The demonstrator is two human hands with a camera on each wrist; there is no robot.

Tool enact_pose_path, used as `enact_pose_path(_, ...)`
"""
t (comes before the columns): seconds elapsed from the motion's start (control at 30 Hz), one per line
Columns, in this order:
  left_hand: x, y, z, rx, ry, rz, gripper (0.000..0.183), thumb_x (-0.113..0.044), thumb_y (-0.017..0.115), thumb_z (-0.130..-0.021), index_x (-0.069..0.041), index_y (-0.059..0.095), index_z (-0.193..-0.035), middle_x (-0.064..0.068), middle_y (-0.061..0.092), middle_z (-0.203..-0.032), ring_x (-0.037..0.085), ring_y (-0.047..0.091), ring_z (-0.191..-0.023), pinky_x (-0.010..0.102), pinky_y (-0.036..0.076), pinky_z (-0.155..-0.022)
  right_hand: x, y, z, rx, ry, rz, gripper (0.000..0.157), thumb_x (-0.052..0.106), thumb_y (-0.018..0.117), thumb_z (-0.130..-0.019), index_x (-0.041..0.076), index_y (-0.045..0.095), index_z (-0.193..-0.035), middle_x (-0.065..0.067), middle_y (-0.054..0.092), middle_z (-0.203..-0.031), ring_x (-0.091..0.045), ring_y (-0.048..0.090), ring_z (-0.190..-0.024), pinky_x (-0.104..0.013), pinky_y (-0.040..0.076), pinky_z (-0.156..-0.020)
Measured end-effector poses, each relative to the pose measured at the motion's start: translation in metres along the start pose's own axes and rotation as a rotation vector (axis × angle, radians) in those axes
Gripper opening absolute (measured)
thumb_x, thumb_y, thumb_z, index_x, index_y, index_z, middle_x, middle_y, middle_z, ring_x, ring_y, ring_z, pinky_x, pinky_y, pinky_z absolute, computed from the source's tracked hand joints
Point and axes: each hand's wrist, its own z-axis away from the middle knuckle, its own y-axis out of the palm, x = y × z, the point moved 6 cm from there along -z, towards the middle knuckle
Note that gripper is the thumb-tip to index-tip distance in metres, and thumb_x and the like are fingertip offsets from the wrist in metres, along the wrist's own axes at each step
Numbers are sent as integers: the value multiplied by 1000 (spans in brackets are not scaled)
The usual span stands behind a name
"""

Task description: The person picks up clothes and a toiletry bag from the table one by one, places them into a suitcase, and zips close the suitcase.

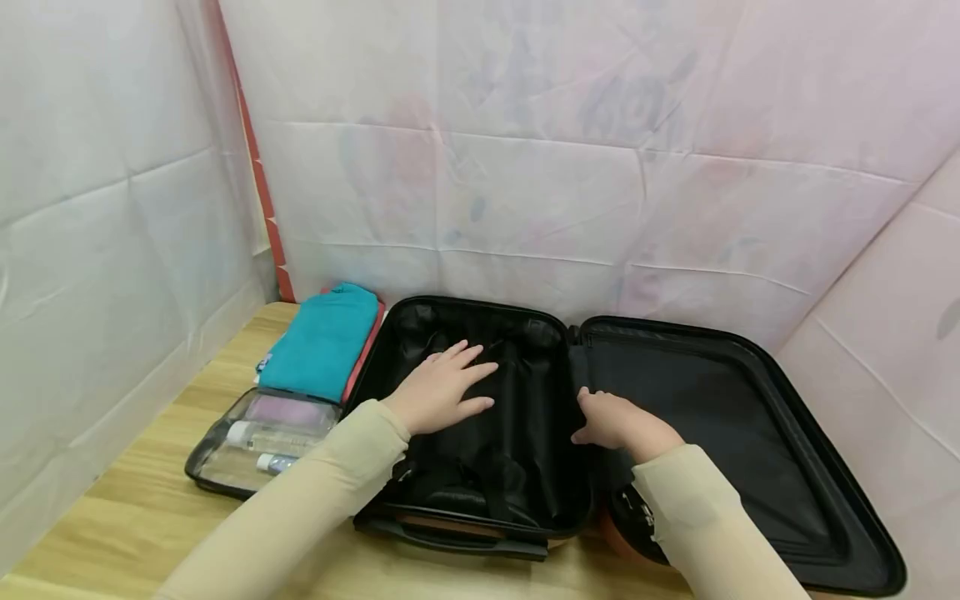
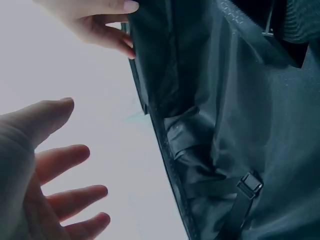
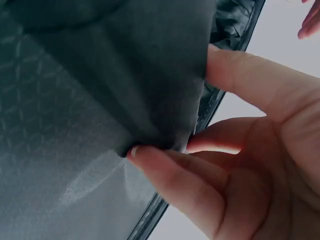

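A black suitcase [image 1: 517, 417] lies spread wide, its deep half in the middle and its shallow half [image 1: 712, 400] to the right. My left hand [image 1: 444, 390] hovers over the deep half with fingers spread, holding nothing; the left wrist view shows the same hand [image 2: 55, 175] and a strap buckle [image 2: 250, 184] in the lining. At the hinge side, my right hand [image 1: 622, 423] pinches the edge of a dark fabric flap [image 3: 165, 85]. In the right wrist view, thumb and fingers of the right hand [image 3: 240, 140] lie at the flap's edge.
Left of the suitcase lie a folded teal cloth [image 1: 322, 342] and a clear pouch [image 1: 225, 462] with several bottles. A round dark item with an orange side [image 1: 618, 533] is partly hidden by the right sleeve. White sheeting [image 1: 525, 167] surrounds the wooden table [image 1: 127, 500].
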Motion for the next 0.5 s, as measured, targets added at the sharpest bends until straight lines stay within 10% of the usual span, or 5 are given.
enact_pose_path(0.23,9,-19,2,-158,74,10,46,-42,44,-85,-19,44,-124,4,38,-128,16,35,-116,30,30,-92,-1,2,-1,-20,18,-19,74,21,61,-77,-14,20,-127,-30,40,-118,-38,41,-105,-46,37,-79)
enact_pose_path(0.5,37,-37,13,-175,-9,56,43,-39,43,-86,-18,45,-124,1,43,-124,15,40,-111,30,33,-88,-2,5,-2,-22,41,-25,73,18,61,-78,-14,19,-128,-29,43,-115,-33,49,-95,-40,41,-72)
